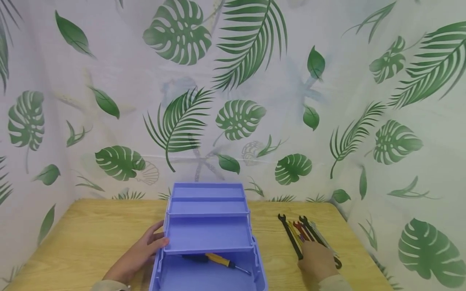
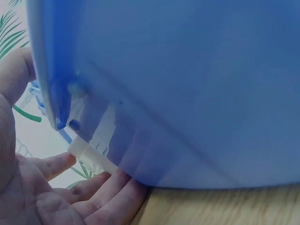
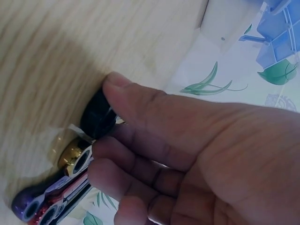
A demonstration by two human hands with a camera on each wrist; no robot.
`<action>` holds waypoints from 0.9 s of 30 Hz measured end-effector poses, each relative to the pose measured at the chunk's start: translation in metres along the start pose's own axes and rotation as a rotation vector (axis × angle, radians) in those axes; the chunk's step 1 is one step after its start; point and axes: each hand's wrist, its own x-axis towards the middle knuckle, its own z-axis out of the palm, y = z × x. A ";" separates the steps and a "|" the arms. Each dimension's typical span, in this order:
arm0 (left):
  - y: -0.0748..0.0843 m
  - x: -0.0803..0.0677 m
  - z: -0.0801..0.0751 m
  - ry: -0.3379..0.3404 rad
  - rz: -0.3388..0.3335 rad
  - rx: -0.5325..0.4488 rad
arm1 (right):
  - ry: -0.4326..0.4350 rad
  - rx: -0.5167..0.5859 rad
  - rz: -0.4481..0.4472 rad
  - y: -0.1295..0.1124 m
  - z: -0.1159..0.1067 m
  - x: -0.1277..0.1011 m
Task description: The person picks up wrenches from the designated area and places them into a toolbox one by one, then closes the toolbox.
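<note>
A blue-purple toolbox [image 1: 207, 234] stands with its stepped trays raised. Inside its lower part lies a yellow-and-black screwdriver [image 1: 222, 260], partly hidden under a tray. My left hand [image 1: 140, 252] rests against the box's left side, thumb at the tray edge and fingers extended along the wall, near a whitish latch-like piece [image 2: 91, 157]. To the right, my right hand [image 1: 318, 258] pinches the ring end of a black wrench [image 3: 98, 115] between thumb and forefinger. Beside it lie several more wrenches: a yellow one [image 1: 294, 232], a red one [image 1: 299, 228], another black one [image 1: 307, 224] and a silver one [image 1: 324, 238].
The wooden table [image 1: 113, 218] extends on both sides of the toolbox. Behind it and at both sides hangs a white leaf-print curtain [image 1: 255, 161]. The table's right edge slopes just beyond the wrenches.
</note>
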 end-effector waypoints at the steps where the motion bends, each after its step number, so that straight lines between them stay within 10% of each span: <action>1: 0.000 0.000 0.000 0.000 -0.005 -0.001 | -0.001 0.009 0.001 0.000 0.001 0.000; 27: -0.004 0.000 -0.003 -0.016 0.012 -0.017 | -0.070 0.305 0.181 0.007 0.008 0.003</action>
